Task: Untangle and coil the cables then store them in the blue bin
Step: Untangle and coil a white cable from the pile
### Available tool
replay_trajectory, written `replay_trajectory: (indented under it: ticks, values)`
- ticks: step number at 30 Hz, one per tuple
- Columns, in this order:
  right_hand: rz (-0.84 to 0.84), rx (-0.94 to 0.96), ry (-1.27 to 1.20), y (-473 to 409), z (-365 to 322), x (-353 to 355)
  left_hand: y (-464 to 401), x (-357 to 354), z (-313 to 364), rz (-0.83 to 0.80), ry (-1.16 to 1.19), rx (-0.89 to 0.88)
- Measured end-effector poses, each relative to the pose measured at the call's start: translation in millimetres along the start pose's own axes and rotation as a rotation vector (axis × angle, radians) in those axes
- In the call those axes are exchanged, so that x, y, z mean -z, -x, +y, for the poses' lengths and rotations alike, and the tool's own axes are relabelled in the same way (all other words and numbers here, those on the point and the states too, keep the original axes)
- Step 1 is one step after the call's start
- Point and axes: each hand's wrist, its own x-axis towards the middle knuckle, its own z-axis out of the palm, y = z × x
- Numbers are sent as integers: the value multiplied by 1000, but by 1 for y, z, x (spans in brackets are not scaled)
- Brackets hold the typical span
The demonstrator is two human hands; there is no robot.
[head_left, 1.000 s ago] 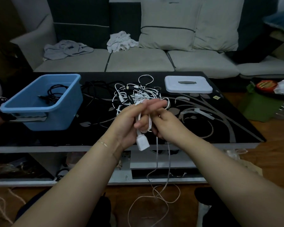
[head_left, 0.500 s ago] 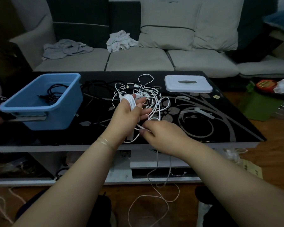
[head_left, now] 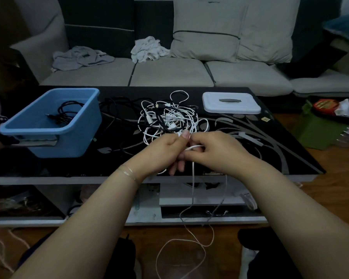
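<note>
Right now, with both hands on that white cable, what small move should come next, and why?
Probably another wrap: the right hand could draw up more of the white cable and loop it around the left hand. Both hands pinch it at the black table's front edge, yet a long tail hangs to the floor, and the blue bin holds only a black cable.

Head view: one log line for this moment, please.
stage: coiling | left hand: holds white cable | right hand: pinches same cable | tail: on floor | tangle: on table | blue bin: black cable inside
</note>
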Motion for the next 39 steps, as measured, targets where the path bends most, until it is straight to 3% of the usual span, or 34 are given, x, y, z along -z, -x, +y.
replay_trajectory:
  ticks: [4, 9, 16, 24, 26, 30, 39]
  values:
    - [50, -3, -210, -5, 14, -5, 2, -2, 4, -100, 168, 0]
    - [77, 92, -569, -5, 9, -6, 7, 3, 8, -101, 269, -32]
    - [8, 67, -934, -3, 6, -11, 8, 3, 5, -135, 412, -44]
    - [195, -156, -1221, -10, 4, -21, 2, -11, 8, -119, 826, -88]
    - [186, -165, -1166, -13, 6, -26, 1, -11, 13, -89, 926, -85]
    - [115, -125, -827, -10, 5, -38, -3, 0, 14, 56, 1024, -94]
    - [-56, 10, -217, -2, -10, -42, -3, 6, 7, 282, 836, -12]
